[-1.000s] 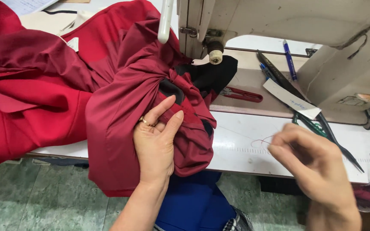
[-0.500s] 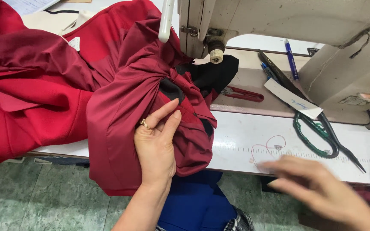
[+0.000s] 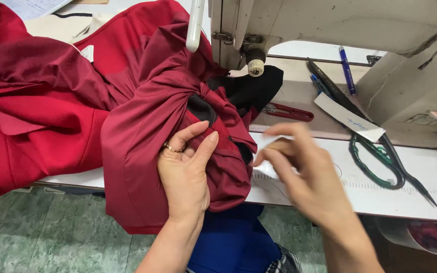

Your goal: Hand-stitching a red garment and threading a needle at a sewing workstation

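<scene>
**Bunched red cloth at the table edge, one hand steadying it**

The dark red satin garment (image 3: 142,126), gathered into heavy folds with a patch of black lining (image 3: 201,108) showing in the middle, lies across the white sewing table (image 3: 405,187) in front of the cream sewing machine (image 3: 340,30). A good part of it hangs over the near edge of the table. The left hand (image 3: 185,174), a ring on one finger, lies flat on the folds with fingers spread, pressing but not pinching. The right hand (image 3: 299,172) is blurred, just right of the cloth over the table; its fingertips look drawn together, but whether they pinch a thread I cannot tell.

Judging from this, the main risk is the cloth sliding: satin is slippery, much of its weight hangs off the edge, and only a flat palm holds it, so lifting that hand could let the bundle slip to the green tiled floor (image 3: 51,232).

A fine loose thread on the table near the right hand could snag or be dragged.

The green-handled black scissors (image 3: 380,162), lying near with blades pointing right, and the red-handled snips (image 3: 287,111) just beside the fabric, could catch the cloth or be swept off by a quick reach.
</scene>
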